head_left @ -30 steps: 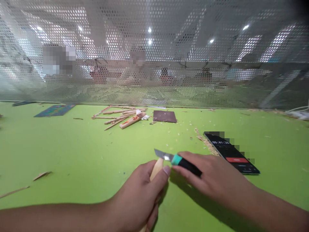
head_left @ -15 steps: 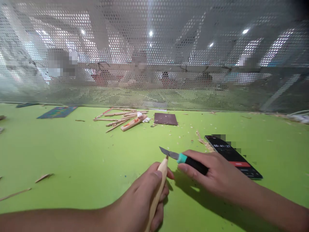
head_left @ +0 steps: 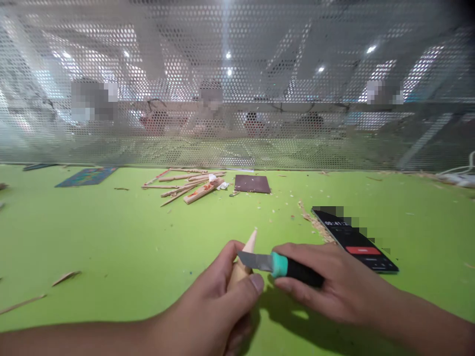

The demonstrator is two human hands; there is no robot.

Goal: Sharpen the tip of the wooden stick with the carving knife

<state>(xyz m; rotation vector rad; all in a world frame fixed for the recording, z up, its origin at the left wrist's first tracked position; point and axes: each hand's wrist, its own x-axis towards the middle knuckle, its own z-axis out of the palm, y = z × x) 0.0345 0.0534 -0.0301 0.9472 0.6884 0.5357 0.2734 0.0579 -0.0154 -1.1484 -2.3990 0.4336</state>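
My left hand (head_left: 226,296) is closed around a pale wooden stick (head_left: 250,242), whose pointed tip angles up and away from me. The lower part of the stick is hidden inside the fist. In my right hand (head_left: 326,277) is a carving knife (head_left: 278,264) with a black and teal handle, gripped between thumb and fingers. Its blade points left and lies across the stick below the tip, close to my left thumb. Both hands are just above the green table (head_left: 129,257).
Several carved sticks (head_left: 185,183) lie in a pile at the back, beside a brown square sheet (head_left: 252,184). On the right are a phone (head_left: 356,242) and wood shavings (head_left: 315,225). A patterned sheet (head_left: 87,177) lies back left. A perforated metal screen (head_left: 237,123) stands behind.
The knife blade has moved from the stick's tip down toward my left hand. My left thumb has shifted forward and right, and the stick has turned slightly in the grip.
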